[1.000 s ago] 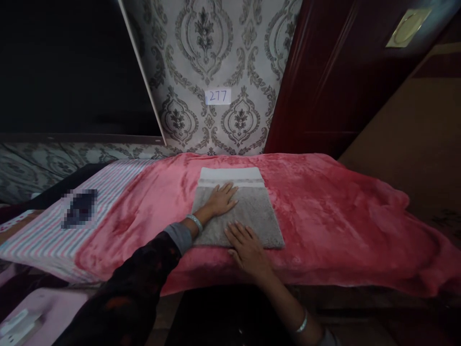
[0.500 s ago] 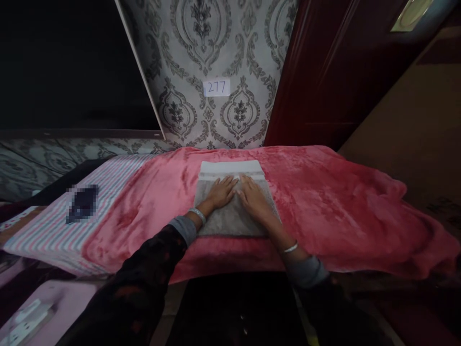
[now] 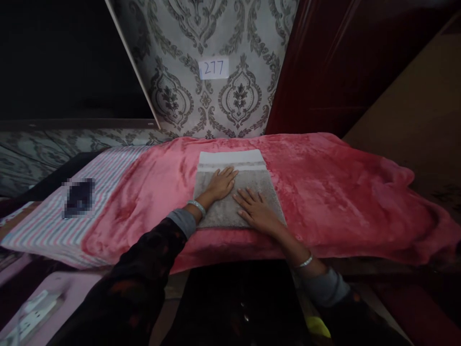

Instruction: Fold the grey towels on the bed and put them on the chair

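Two bare hands lie palm-down on a folded grey terry towel (image 3: 252, 180), near the middle of the frame on a pink plush blanket (image 3: 342, 197). Left hand (image 3: 219, 185): fingers extended and flat on the towel's left half, released, gripping nothing. Right hand (image 3: 256, 210): fingers spread and flat near the towel's lower right edge, also released, neither clenched nor grasping. The towel's white band lies at the far end, beyond both hands. A silver-coloured bangle (image 3: 196, 207) sits at the left wrist, a second bangle (image 3: 305, 262) at the right. Left of the towel, past the blanket, lies a striped cloth (image 3: 43, 235) with a pixelated dark object (image 3: 79, 198) on it. Upper centre: damask wallpaper (image 3: 241, 96) with a paper label (image 3: 213, 68) reading 277. Upper right: a dark red door (image 3: 317, 72). Lower left: a white power strip (image 3: 30, 312).
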### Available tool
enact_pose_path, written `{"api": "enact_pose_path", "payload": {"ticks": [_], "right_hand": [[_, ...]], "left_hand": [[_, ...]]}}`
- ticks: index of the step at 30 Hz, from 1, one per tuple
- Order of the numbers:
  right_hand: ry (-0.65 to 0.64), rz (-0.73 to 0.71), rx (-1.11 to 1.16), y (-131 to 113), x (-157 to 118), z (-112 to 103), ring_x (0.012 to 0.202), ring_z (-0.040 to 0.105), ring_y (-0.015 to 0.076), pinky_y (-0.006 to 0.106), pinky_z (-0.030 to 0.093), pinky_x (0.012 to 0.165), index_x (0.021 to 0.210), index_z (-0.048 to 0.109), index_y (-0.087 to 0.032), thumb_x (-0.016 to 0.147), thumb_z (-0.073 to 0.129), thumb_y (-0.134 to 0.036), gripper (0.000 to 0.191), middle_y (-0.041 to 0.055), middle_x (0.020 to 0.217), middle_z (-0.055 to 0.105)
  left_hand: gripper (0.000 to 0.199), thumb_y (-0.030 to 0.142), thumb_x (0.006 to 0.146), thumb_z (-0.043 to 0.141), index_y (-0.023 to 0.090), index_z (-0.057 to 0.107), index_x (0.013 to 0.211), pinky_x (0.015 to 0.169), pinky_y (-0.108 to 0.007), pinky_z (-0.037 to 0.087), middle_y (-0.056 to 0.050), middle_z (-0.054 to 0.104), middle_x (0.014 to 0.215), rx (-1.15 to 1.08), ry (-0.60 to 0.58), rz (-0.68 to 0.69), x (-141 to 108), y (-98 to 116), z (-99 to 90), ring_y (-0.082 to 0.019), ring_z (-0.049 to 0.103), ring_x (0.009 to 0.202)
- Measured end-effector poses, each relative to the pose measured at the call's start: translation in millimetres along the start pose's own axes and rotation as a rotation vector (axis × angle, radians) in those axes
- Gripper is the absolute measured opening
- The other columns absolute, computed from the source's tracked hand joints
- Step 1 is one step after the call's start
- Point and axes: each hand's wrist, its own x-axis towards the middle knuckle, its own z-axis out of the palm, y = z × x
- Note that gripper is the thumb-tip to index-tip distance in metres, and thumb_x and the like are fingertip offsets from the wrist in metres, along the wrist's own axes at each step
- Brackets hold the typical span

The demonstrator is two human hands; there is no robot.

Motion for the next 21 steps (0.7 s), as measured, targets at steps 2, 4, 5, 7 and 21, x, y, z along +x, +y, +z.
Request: {"api": "enact_pose_path", "payload": {"ticks": [2,4,5,7,21], "right_hand": [[-0.004,-0.03,0.006,-8.3,-19.7,3.2,0.153,0.015,0.0288,0.06,0.021,0.119,0.157,0.031,-0.03,0.104,0.033,-0.043,0.055,0.0035,0.164,0.023],[0.006,-0.042,0.01,-17.1,-37.7,7.4,0.153,0.015,0.0282,0.059,0.021,0.119,0.157,0.031,-0.028,0.103,0.036,-0.042,0.056,0.0033,0.164,0.024],[0.015,-0.046,0.012,-21.0,-45.5,9.4,0.153,0.015,0.0278,0.058,0.02,0.12,0.157,0.03,-0.027,0.102,0.038,-0.043,0.057,0.0035,0.164,0.024],[0.033,-0.059,0.023,-26.2,-58.2,12.0,0.152,0.016,0.0269,0.057,0.02,0.121,0.157,0.03,-0.026,0.101,0.041,-0.045,0.06,0.0042,0.163,0.026],[-0.021,-0.185,0.056,-47.2,37.4,-18.6,0.151,0.021,0.0308,0.055,0.022,0.119,0.155,0.037,-0.024,0.102,0.04,-0.048,0.058,0.0101,0.162,0.028]], "left_hand": [[0.056,0.03,0.101,0.028,0.02,0.035,0.155,0.124,-0.048,0.018,-0.01,0.031,0.163,0.01,-0.005,0.001,-0.1,-0.3,1.2,-0.022,0.026,0.151],[0.056,0.03,0.101,0.029,0.02,0.034,0.155,0.124,-0.048,0.017,-0.01,0.03,0.163,0.014,-0.007,-0.004,-0.1,0.4,2.0,-0.023,0.025,0.152],[0.056,0.031,0.101,0.029,0.019,0.034,0.155,0.124,-0.048,0.017,-0.01,0.03,0.164,0.014,-0.011,-0.008,0.1,1.3,2.0,-0.023,0.025,0.152],[0.057,0.031,0.1,0.03,0.02,0.033,0.156,0.124,-0.049,0.017,-0.01,0.028,0.164,0.012,-0.027,-0.014,0.9,3.3,0.6,-0.023,0.024,0.152],[0.055,0.04,0.102,0.029,0.031,0.033,0.156,0.121,-0.059,0.013,-0.004,0.023,0.167,0.038,-0.116,-0.068,-26.7,-59.5,-28.5,-0.029,0.017,0.154]]}}
